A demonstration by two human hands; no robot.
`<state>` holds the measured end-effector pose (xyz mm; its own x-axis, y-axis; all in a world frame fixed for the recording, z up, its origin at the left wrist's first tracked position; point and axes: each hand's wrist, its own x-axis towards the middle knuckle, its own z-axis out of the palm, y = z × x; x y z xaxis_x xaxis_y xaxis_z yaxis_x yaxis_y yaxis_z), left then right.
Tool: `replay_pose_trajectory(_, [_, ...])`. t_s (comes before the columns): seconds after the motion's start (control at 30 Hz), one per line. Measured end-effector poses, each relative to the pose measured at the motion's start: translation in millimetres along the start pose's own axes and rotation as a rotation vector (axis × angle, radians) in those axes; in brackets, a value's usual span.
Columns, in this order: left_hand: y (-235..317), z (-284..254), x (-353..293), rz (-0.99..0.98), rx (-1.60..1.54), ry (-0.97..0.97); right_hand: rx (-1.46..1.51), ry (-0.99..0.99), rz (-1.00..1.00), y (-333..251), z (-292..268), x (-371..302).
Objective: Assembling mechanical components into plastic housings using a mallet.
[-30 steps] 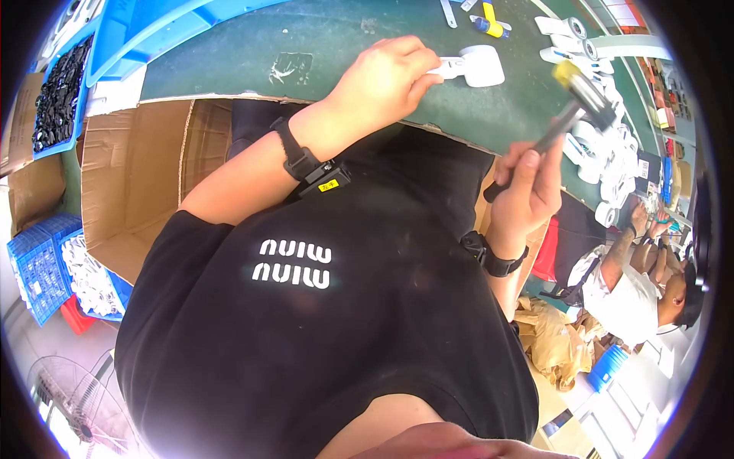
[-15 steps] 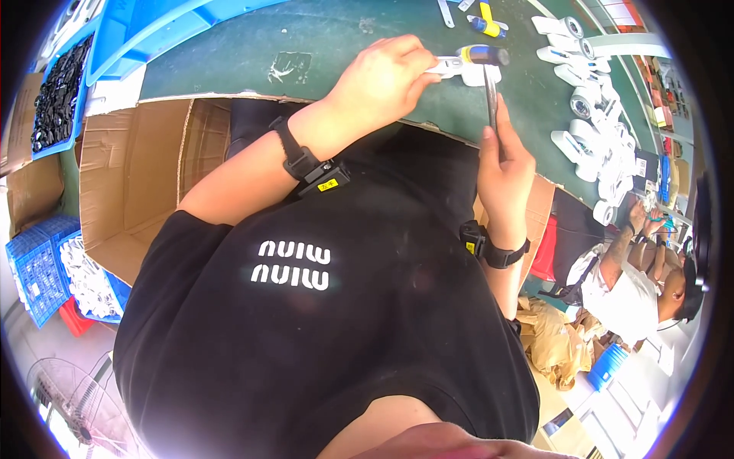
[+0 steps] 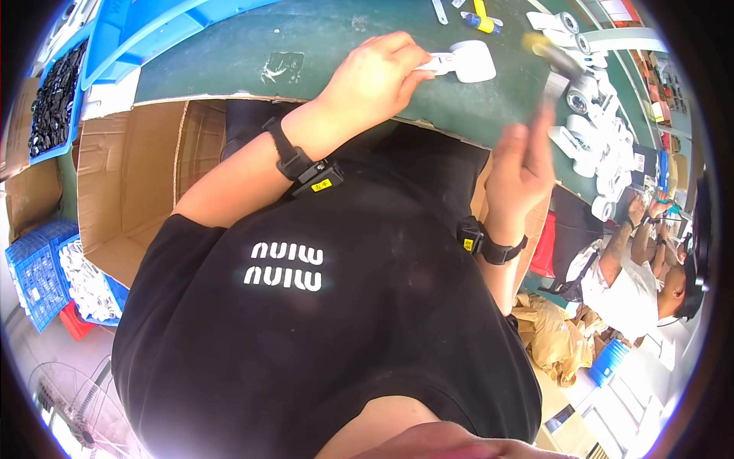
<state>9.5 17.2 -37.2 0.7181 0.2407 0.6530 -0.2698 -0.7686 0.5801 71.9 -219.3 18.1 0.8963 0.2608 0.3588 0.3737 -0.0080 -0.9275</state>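
My left hand [image 3: 380, 75] pinches the narrow end of a white plastic part [image 3: 475, 62] over the green tabletop. The part's broad, rounded end points right, with nothing on top of it. My right hand [image 3: 521, 170] is closed round the handle of a small hammer [image 3: 552, 55]. Its yellow and dark head is raised to the right of the white part and smeared by motion. Just beyond the hammer lies a heap of white plastic parts with round openings [image 3: 600, 138].
A yellow and blue tool [image 3: 482, 21] lies at the far side of the green table [image 3: 222, 65]. Blue bins [image 3: 145, 38] stand at the left, one holding black pieces [image 3: 57, 99]. An open cardboard box [image 3: 130, 183] sits below the table edge. Another person [image 3: 619, 291] works at the right.
The hammer has come up off the white part and swung right with my right hand. My left hand keeps its pinch on the part, whose broad end is now uncovered.
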Motion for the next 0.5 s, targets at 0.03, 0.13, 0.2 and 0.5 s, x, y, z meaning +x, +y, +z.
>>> replay_pose_trajectory(0.03, [0.3, -0.3, -0.5, 0.000, 0.007, -0.008, -0.319, -0.217, -0.084, 4.9, -1.6, 3.3])
replay_pose_trajectory(0.13, [1.3, -2.1, -1.2, -0.028, -0.013, -0.023, -0.605, -0.414, -0.073, 4.0, -2.2, 2.0])
replay_pose_trajectory(0.2, [0.3, -2.1, 0.2, -0.017, 0.000, -0.015, -0.322, -0.206, -0.008, -2.5, -4.0, -2.8])
replay_pose_trajectory(0.5, [1.2, -7.3, 3.2, -0.065, -0.068, -0.030, -0.247, -0.216, 0.036, 4.9, -6.3, -10.0])
